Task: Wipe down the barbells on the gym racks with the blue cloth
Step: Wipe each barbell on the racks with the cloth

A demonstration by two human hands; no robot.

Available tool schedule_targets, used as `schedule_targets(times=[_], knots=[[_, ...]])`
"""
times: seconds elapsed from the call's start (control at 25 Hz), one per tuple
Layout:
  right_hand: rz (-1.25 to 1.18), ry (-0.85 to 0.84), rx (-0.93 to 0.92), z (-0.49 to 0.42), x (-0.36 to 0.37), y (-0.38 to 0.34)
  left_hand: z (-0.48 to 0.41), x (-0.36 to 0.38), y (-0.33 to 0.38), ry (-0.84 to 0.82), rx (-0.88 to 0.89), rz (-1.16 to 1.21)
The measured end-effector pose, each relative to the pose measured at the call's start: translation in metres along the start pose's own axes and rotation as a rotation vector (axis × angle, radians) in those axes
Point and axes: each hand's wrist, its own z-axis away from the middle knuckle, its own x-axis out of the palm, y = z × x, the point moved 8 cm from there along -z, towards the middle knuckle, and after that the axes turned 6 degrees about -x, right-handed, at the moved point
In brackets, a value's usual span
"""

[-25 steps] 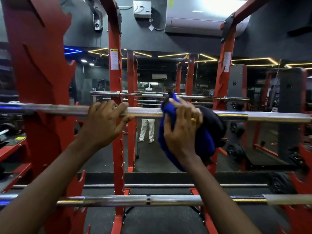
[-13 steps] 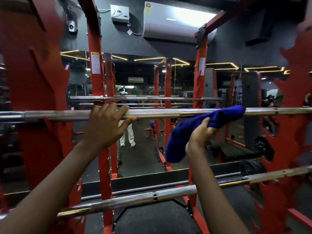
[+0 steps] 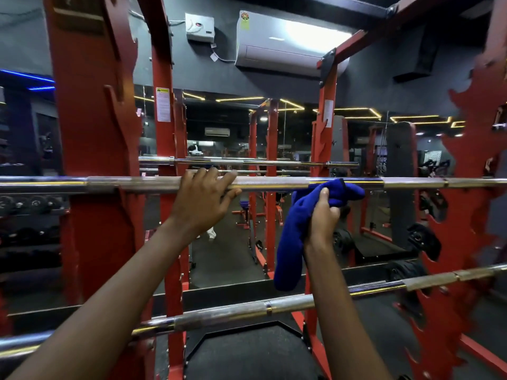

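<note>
A steel barbell (image 3: pixel 274 183) lies level across the red rack at chest height. My left hand (image 3: pixel 203 198) wraps over it near the middle, fingers curled on top. My right hand (image 3: pixel 323 215) grips the blue cloth (image 3: pixel 290 237) just below the bar; the cloth's upper fold (image 3: pixel 348 192) touches the bar's underside and the rest hangs down. A second barbell (image 3: pixel 236 312) runs lower, slanting up to the right. A third barbell (image 3: pixel 247 161) rests farther back.
Red rack uprights stand at left (image 3: pixel 90 149), centre (image 3: pixel 164 133) and right (image 3: pixel 466 215). A dark bench pad (image 3: pixel 247 352) lies below me. A mirror wall behind reflects the gym. Weight plates (image 3: pixel 422 239) sit low at right, dumbbells (image 3: pixel 27 204) at far left.
My right hand has slid the cloth rightward along the upper barbell, then dropped slightly below it. The left hand kept its hold. The view has shifted left and closer.
</note>
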Motion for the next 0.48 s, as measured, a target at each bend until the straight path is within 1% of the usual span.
schedule_targets(times=[0.04, 0.16, 0.2, 0.28, 0.36, 0.44, 0.48], knots=[[0.030, 0.005, -0.052, 0.004, 0.002, -0.004, 0.001, 0.000, -0.002, 0.001, 0.018, 0.036], [0.139, 0.033, -0.417, 0.025, 0.008, -0.046, 0.010, -0.004, -0.015, 0.029, 0.071, 0.089], [0.225, -0.009, -0.500, 0.029, 0.018, -0.058, 0.013, -0.004, -0.020, 0.031, 0.073, 0.061], [0.466, -0.150, -0.643, 0.034, 0.043, -0.070, 0.021, -0.004, -0.032, 0.001, 0.047, -0.024], [0.670, -0.232, -0.759, 0.045, 0.066, -0.075, 0.027, -0.008, -0.045, -0.024, 0.015, -0.089], [0.720, -0.289, -0.842, 0.065, 0.085, -0.076, 0.033, -0.017, -0.059, -0.015, 0.014, -0.145], [0.716, -0.330, -0.913, 0.074, 0.094, -0.076, 0.037, -0.021, -0.066, -0.016, 0.019, -0.169]])
